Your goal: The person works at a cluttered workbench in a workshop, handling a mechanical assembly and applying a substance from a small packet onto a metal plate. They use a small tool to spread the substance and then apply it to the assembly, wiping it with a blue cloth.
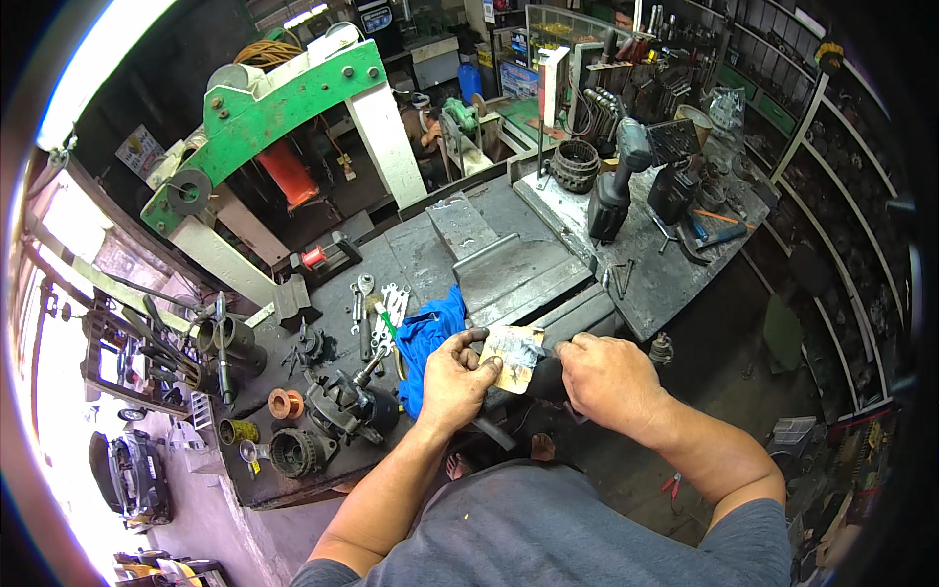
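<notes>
Above the bench's front edge, my left hand (456, 383) pinches a small yellowish card (516, 376) between thumb and fingers. Its face carries a grey, greasy-looking smear. Just right of the card is my right hand (611, 377), closed, with its knuckles up. Whatever its fingers hold is hidden, though something small and dark shows at the fingertips, close to the smear. A crumpled blue cloth (430, 328) lies on the bench behind my left hand. Left of it are several wrenches (393, 301), a ratchet (366, 301) and a dark metal motor part (342, 406).
A copper ring (286, 404) and a round slotted housing (296, 453) sit at the bench's left end. A green-and-white press frame (284, 110) rises behind. On the right bench stand a cordless impact wrench (618, 181) and a blue-handled hammer (722, 237). Another person (426, 129) works farther back.
</notes>
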The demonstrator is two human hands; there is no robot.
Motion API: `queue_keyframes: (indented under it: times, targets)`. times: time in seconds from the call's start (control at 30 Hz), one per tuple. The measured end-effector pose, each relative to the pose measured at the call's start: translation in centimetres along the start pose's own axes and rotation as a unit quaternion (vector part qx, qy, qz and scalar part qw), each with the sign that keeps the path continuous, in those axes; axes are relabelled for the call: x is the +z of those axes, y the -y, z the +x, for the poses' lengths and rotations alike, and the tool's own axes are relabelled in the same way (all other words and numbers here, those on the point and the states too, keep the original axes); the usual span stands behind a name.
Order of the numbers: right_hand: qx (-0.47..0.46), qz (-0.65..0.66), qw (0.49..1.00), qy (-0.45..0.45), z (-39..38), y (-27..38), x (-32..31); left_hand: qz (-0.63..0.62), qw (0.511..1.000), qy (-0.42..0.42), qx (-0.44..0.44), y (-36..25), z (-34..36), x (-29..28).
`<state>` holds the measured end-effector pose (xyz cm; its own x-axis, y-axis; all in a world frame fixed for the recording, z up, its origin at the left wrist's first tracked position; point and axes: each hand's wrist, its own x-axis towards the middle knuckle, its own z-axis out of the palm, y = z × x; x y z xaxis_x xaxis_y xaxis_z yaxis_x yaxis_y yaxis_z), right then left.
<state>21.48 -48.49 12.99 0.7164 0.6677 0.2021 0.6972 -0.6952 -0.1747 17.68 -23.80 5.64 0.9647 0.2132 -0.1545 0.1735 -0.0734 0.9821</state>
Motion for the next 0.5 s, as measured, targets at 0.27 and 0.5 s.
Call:
queue_keyframes:
  times: [0.27, 0.5]
  targets:
    - [-0.041, -0.051, 0.998, -0.016, -0.20, -0.12, 0.05, 0.009, 1.000, -0.002, 0.000, 0.17, -0.08, -0.08]
    - [-0.027, -0.049, 0.996, -0.063, -0.71, -0.21, 0.65, 0.036, 0.999, -0.015, 0.014, 0.29, 0.04, -0.13]
